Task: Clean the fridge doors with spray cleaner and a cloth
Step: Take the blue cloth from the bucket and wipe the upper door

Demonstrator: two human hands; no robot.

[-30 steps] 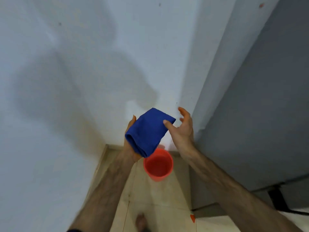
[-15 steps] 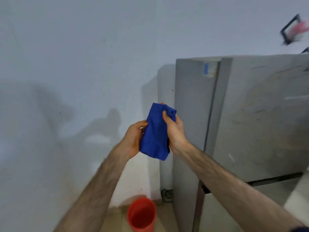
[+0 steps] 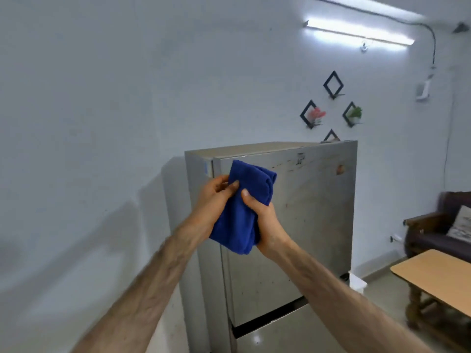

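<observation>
A folded blue cloth (image 3: 242, 210) is held upright between both hands in front of the steel fridge. My left hand (image 3: 216, 200) grips its left edge, thumb and fingers pinched on the fabric. My right hand (image 3: 265, 225) clasps its right side and lower part. The fridge's upper door (image 3: 311, 220) stands behind the cloth, marked with smudges and spots. Below a dark gap lies the lower door (image 3: 275, 335). No spray cleaner is in view.
A white wall (image 3: 102, 149) runs along the left, close to the fridge's side. A wooden table (image 3: 438, 278) and a dark sofa (image 3: 443, 230) stand at the right. Diamond wall shelves (image 3: 331, 103) and a tube light (image 3: 356, 34) hang above.
The view has swung up from the floor and red bucket to the fridge front. Both hands rose with the cloth, and my right hand went from loose to gripping it.
</observation>
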